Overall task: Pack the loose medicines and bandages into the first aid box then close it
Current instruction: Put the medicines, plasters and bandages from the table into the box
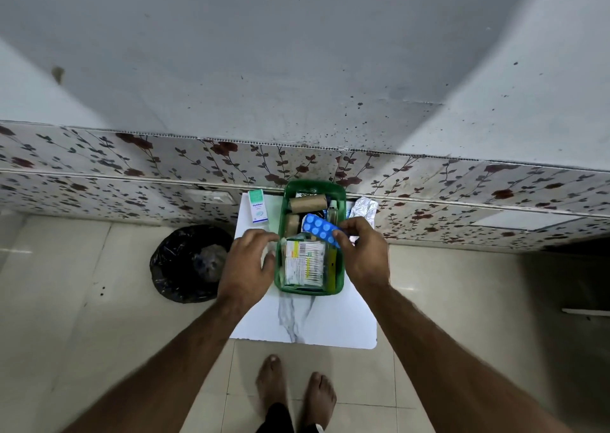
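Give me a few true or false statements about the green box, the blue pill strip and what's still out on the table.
1. The right hand holds the blue pill strip over the green box. True.
2. The box is shut. False: it is open, contents showing.
3. The small white-and-teal carton stands outside the box, to its left. True.
4. The left hand holds a bandage roll. False: it rests at the box's left edge; brown rolls lie inside.

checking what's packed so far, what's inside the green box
Inside the green box: two brown bandage rolls, a cotton swab packet, and a blue blister strip held over it by the right hand. Items beneath these are covered.
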